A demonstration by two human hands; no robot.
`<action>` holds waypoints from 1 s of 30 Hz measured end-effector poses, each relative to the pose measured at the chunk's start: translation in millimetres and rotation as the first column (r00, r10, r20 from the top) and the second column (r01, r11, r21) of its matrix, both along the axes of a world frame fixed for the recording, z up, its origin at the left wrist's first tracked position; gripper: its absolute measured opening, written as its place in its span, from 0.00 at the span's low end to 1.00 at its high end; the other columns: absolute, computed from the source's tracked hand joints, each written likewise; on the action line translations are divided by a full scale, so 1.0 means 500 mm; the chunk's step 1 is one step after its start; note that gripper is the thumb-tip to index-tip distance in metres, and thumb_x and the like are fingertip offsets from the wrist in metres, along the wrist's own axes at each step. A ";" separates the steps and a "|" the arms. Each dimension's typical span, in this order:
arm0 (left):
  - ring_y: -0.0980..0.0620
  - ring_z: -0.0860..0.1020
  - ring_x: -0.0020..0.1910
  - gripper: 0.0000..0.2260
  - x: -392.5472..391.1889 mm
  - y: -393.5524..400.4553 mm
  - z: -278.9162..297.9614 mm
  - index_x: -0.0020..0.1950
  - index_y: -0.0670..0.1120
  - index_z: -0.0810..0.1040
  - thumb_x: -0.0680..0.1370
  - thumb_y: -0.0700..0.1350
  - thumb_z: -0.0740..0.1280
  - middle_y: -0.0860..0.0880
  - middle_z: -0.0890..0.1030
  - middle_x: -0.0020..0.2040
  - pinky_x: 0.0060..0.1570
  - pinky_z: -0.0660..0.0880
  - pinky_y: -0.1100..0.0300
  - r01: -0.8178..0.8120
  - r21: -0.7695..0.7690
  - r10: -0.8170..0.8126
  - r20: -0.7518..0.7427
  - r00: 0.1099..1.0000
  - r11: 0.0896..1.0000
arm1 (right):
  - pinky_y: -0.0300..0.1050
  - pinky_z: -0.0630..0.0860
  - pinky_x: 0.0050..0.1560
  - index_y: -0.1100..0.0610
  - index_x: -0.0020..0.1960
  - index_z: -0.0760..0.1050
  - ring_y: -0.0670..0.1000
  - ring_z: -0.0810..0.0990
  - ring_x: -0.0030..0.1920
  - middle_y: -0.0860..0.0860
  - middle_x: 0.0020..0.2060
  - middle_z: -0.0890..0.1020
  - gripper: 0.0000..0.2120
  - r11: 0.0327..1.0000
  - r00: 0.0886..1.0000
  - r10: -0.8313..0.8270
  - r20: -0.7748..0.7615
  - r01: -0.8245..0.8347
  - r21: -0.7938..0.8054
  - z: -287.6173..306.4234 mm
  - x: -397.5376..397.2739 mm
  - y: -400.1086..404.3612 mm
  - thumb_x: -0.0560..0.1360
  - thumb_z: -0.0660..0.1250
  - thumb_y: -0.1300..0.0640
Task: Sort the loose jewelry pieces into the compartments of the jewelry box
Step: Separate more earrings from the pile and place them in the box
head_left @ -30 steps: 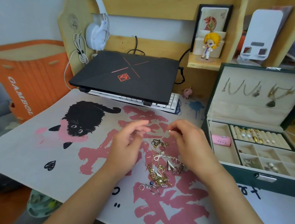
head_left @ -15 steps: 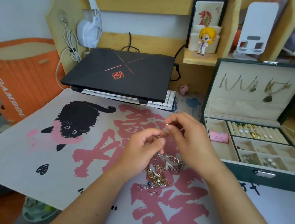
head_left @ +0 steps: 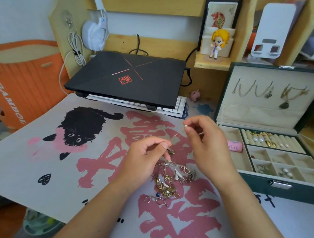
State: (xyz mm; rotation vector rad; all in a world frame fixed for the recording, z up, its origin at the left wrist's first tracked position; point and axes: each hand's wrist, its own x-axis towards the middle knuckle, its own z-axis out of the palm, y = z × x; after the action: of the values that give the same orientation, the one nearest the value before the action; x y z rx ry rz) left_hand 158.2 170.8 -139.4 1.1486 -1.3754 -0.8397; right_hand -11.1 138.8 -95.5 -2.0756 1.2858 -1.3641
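Observation:
A tangled pile of gold and silver jewelry lies on the printed desk mat. My left hand pinches a small gold piece just above the pile's far end. My right hand is raised a little to the right and pinches a small pearl earring between thumb and forefinger. The green jewelry box stands open at the right, with rings and pearls in its ring rolls and small compartments, and necklaces hanging inside its lid.
A closed black laptop rests on a white keyboard behind the mat. A pink case lies in the box's left compartment. Wooden shelves with a figurine and white headphones stand at the back. An orange bin is at left.
My hands came together over the pile, then parted. The right hand has lifted the pearl earring up and to the right, while the left hand stays low holding a gold piece.

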 end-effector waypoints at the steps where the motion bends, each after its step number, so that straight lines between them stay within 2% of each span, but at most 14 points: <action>1: 0.45 0.84 0.42 0.10 0.001 0.001 0.000 0.50 0.53 0.85 0.83 0.41 0.67 0.50 0.86 0.38 0.52 0.80 0.57 -0.010 0.000 0.010 -0.004 1.000 1.000 | 0.36 0.74 0.46 0.51 0.52 0.77 0.43 0.77 0.46 0.44 0.45 0.78 0.04 1.000 1.000 -0.012 0.002 0.012 0.003 0.000 0.000 -0.001 0.81 0.66 0.59; 5: 0.53 0.85 0.45 0.08 0.006 0.000 0.001 0.50 0.51 0.85 0.82 0.40 0.68 0.51 0.88 0.42 0.51 0.78 0.60 -0.046 -0.003 0.046 -0.018 0.999 0.999 | 0.32 0.74 0.46 0.49 0.53 0.77 0.41 0.77 0.48 0.43 0.46 0.78 0.05 0.998 0.998 -0.063 0.014 0.062 0.014 0.002 0.000 -0.001 0.81 0.65 0.59; 9: 0.53 0.86 0.49 0.08 0.007 0.002 0.001 0.49 0.50 0.85 0.81 0.39 0.68 0.51 0.88 0.44 0.56 0.80 0.55 -0.041 0.000 0.041 -0.048 0.998 0.999 | 0.30 0.72 0.46 0.49 0.52 0.76 0.41 0.76 0.48 0.43 0.46 0.78 0.06 0.996 0.996 -0.086 0.024 0.086 -0.010 0.003 -0.002 -0.002 0.81 0.65 0.60; 13: 0.54 0.85 0.52 0.08 0.006 0.006 0.005 0.51 0.47 0.84 0.82 0.38 0.67 0.51 0.88 0.47 0.56 0.77 0.60 -0.023 0.013 0.024 -0.049 0.998 1.000 | 0.31 0.72 0.47 0.50 0.52 0.77 0.42 0.77 0.48 0.44 0.46 0.78 0.06 0.996 0.997 -0.068 0.026 0.069 -0.049 0.005 -0.004 -0.001 0.81 0.66 0.60; 16: 0.59 0.80 0.62 0.11 0.004 0.010 0.003 0.60 0.55 0.83 0.81 0.45 0.65 0.55 0.85 0.57 0.62 0.73 0.61 0.009 0.026 -0.008 -0.031 0.999 1.000 | 0.32 0.71 0.45 0.53 0.51 0.80 0.44 0.77 0.46 0.45 0.44 0.78 0.05 0.988 0.999 0.007 -0.048 -0.014 -0.152 0.014 -0.015 0.010 0.79 0.68 0.62; 19: 0.59 0.74 0.70 0.17 -0.005 0.013 -0.002 0.67 0.60 0.78 0.79 0.51 0.64 0.59 0.80 0.65 0.69 0.69 0.61 0.018 -0.085 -0.010 0.096 0.995 0.996 | 0.34 0.71 0.44 0.54 0.50 0.82 0.45 0.78 0.44 0.45 0.43 0.78 0.05 0.965 0.983 0.103 -0.153 -0.136 -0.224 0.023 -0.020 0.021 0.79 0.69 0.63; 21: 0.55 0.74 0.69 0.15 -0.018 0.014 -0.001 0.66 0.60 0.77 0.79 0.50 0.65 0.61 0.79 0.63 0.67 0.69 0.63 0.012 -0.236 0.034 0.190 0.981 0.972 | 0.33 0.71 0.44 0.55 0.51 0.83 0.45 0.79 0.45 0.46 0.44 0.79 0.06 0.959 0.972 0.156 -0.177 -0.192 -0.209 0.026 -0.016 0.024 0.79 0.70 0.62; 23: 0.51 0.76 0.65 0.12 -0.032 0.010 -0.004 0.61 0.54 0.80 0.79 0.47 0.66 0.58 0.80 0.59 0.65 0.73 0.56 0.000 -0.336 0.085 0.239 0.967 0.942 | 0.35 0.73 0.44 0.55 0.52 0.84 0.45 0.79 0.45 0.46 0.44 0.79 0.06 0.954 0.966 0.182 -0.186 -0.220 -0.205 0.024 -0.011 0.026 0.78 0.70 0.63; 25: 0.49 0.78 0.60 0.09 -0.039 0.002 -0.010 0.55 0.46 0.83 0.78 0.45 0.67 0.53 0.81 0.54 0.60 0.76 0.46 -0.024 -0.372 0.131 0.265 0.955 0.928 | 0.40 0.76 0.44 0.56 0.51 0.83 0.45 0.80 0.46 0.47 0.45 0.80 0.06 0.949 0.960 0.201 -0.192 -0.240 -0.205 0.022 -0.006 0.028 0.77 0.71 0.65; 26: 0.48 0.79 0.57 0.08 -0.040 -0.001 -0.013 0.52 0.44 0.83 0.79 0.45 0.66 0.52 0.82 0.51 0.57 0.76 0.44 -0.035 -0.379 0.148 0.272 0.951 0.925 | 0.42 0.77 0.45 0.56 0.51 0.83 0.46 0.80 0.46 0.47 0.45 0.80 0.06 0.947 0.958 0.210 -0.197 -0.250 -0.203 0.022 -0.004 0.027 0.78 0.71 0.65; 28: 0.50 0.79 0.52 0.07 -0.038 -0.005 -0.019 0.49 0.43 0.82 0.80 0.45 0.66 0.53 0.82 0.47 0.52 0.76 0.44 -0.044 -0.396 0.167 0.282 0.945 0.917 | 0.44 0.78 0.45 0.57 0.51 0.83 0.46 0.80 0.47 0.46 0.45 0.80 0.06 0.944 0.953 0.232 -0.194 -0.269 -0.192 0.020 -0.002 0.027 0.78 0.70 0.65; 30: 0.53 0.79 0.49 0.08 -0.035 -0.002 -0.018 0.47 0.45 0.81 0.83 0.44 0.65 0.54 0.81 0.44 0.51 0.76 0.47 -0.033 -0.422 0.175 0.302 0.937 0.906 | 0.41 0.77 0.46 0.57 0.51 0.82 0.46 0.80 0.46 0.46 0.45 0.79 0.06 0.945 0.953 0.249 -0.172 -0.277 -0.172 0.020 -0.002 0.027 0.78 0.70 0.65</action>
State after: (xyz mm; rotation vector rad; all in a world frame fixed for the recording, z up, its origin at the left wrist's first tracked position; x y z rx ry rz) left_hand 140.5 169.7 -148.4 1.0466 -1.6548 -0.2543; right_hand -11.9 152.1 -85.6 -2.4201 0.9121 -1.2781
